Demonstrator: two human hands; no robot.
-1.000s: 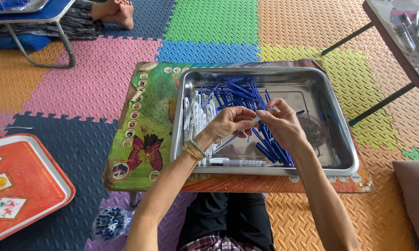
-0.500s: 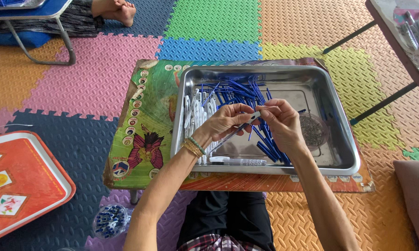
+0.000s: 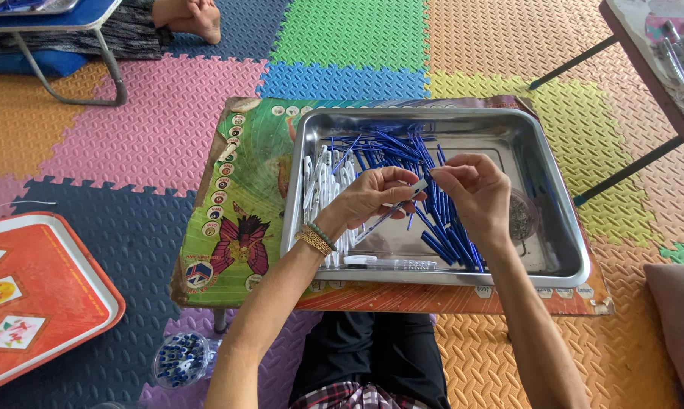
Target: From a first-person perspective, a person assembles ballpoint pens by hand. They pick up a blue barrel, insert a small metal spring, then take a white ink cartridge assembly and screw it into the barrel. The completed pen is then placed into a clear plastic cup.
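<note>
Two hands meet over a metal tray (image 3: 561,250) on a low table with a colourful printed top (image 3: 243,204). The left hand (image 3: 376,197) pinches a slim clear pen barrel (image 3: 383,218) that slants down toward the wrist, and the right hand (image 3: 474,189) closes its fingertips on the barrel's upper tip. Under and beyond both hands lies a heap of blue pen refills (image 3: 402,151); left of the left hand is a row of white pen parts (image 3: 319,182). Just below the hands, near the tray's front wall, rests one assembled pen (image 3: 391,263). Beside the left elbow, on the floor mats, sits a clear bag of blue caps (image 3: 181,357). Far left lies an orange tray (image 3: 69,303) with square picture labels.
</note>
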